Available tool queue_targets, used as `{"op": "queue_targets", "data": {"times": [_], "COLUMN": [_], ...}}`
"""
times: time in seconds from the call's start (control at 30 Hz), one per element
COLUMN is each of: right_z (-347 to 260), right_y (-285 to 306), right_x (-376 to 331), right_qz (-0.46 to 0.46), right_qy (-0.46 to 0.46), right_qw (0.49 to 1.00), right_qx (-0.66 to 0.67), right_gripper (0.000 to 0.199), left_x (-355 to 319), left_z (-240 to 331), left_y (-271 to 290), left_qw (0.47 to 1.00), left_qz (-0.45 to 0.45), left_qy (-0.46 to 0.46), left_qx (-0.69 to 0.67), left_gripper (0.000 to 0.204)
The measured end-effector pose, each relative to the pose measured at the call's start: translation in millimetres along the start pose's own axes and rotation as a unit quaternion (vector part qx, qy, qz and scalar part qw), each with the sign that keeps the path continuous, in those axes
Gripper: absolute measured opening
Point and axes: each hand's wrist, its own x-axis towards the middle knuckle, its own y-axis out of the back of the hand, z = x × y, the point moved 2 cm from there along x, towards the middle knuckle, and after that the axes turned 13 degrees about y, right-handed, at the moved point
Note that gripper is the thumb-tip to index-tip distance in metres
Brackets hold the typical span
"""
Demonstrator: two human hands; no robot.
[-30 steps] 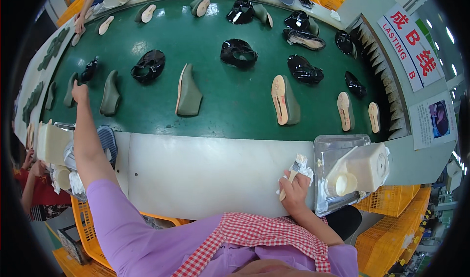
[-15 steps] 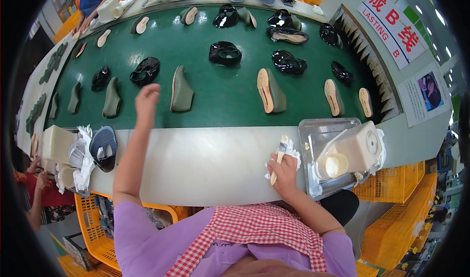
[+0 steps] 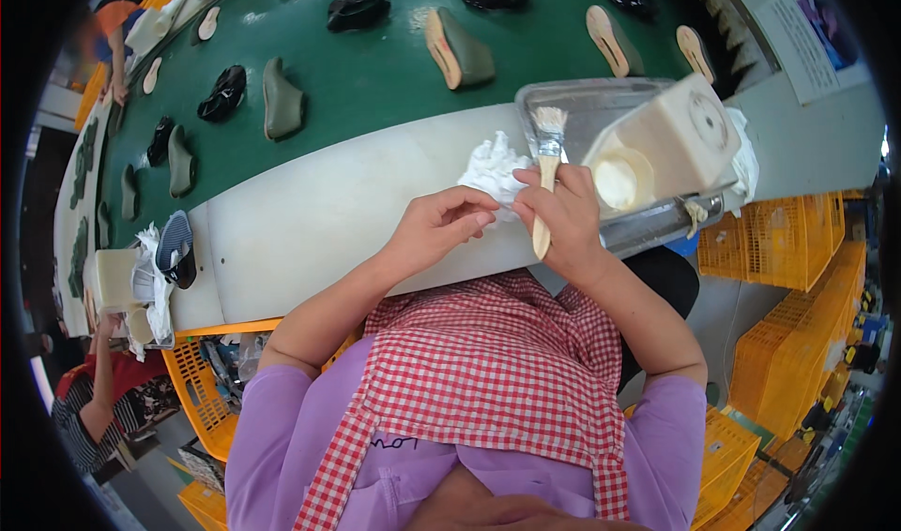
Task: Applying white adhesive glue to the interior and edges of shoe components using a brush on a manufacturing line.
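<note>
My right hand [image 3: 568, 214] is closed around a paintbrush [image 3: 542, 235] with a wooden handle, its pale bristles pointing away from me. Just left of it, my left hand [image 3: 434, 230] hovers over the white tabletop, fingers curved, thumb apart, nothing visible between them. Between and beyond the hands lies a crumpled white cloth [image 3: 492, 167]; whether the right fingers touch it I cannot tell. To the right, a clear plastic tray [image 3: 601, 99] bears a cream plastic container [image 3: 671, 137] and a round cup [image 3: 621, 182] with whitish contents.
Beyond the white tabletop [image 3: 310, 202], a green belt [image 3: 366, 80] carries green wedge shoe lasts [image 3: 282, 99] and glossy black shoe uppers [image 3: 358, 10]. A dark sole-like piece [image 3: 175, 249] stands at the left. Orange crates [image 3: 770, 235] flank the bench. Other people are at the left.
My left hand has come back from over the belt to beside my right hand. The brush has stayed in my right hand. The view has turned down and to the right.
</note>
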Motion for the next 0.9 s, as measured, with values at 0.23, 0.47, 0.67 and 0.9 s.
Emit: {"op": "queue_targets", "data": {"times": [0.23,0.47,0.67,0.9], "right_z": [4,9,22,30], "right_y": [48,82,92,97], "right_x": [-16,-36,-59,-58], "right_qz": [0.005,0.018,0.031,0.027], "right_qy": [0.089,0.088,0.079,0.064], "right_qw": [0.996,0.994,0.994,0.992], "right_qx": [-0.001,0.062,0.070,0.102], "right_gripper": [0.018,0.018,0.032,0.033], "left_x": [2,14,32,42], "left_z": [25,21,24,21], "left_y": [-58,-102,-120,-117], "left_qw": [0.993,0.948,0.944,0.964], "left_qz": [-0.096,-0.218,-0.216,-0.165], "left_qy": [0.054,0.103,0.115,0.087], "left_qx": [-0.050,-0.209,-0.220,-0.187], "left_gripper": [0.029,0.043,0.045,0.031]}}
